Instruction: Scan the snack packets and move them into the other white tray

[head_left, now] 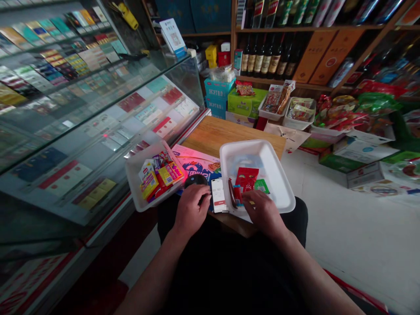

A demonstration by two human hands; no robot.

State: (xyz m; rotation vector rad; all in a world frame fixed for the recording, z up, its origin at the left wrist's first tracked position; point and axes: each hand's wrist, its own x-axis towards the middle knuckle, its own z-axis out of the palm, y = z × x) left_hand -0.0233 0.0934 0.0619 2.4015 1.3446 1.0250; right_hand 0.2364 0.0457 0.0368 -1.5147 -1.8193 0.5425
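My left hand [193, 209] is curled around a black handheld scanner [196, 179], whose rounded head shows beyond my fingers beside a red glow. Just right of it lies a phone [218, 195] with a lit white timer screen. At the near edge of a white plastic tray [285, 192], my right hand [262, 212] is closed with fingertips together; whatever they hold is too small to make out. In that tray lie a red packet [246, 178], a green packet [261, 186] and a thin brown stick-shaped snack [232, 193].
A second white tray [134, 192] to the left holds several colourful snack packets [160, 175]. Between the trays, a pink box [197, 159] lies on the wooden tabletop [213, 129]. A glass display counter [131, 87] borders the left; snack bins [300, 113] and bottle shelves [262, 78] stand beyond.
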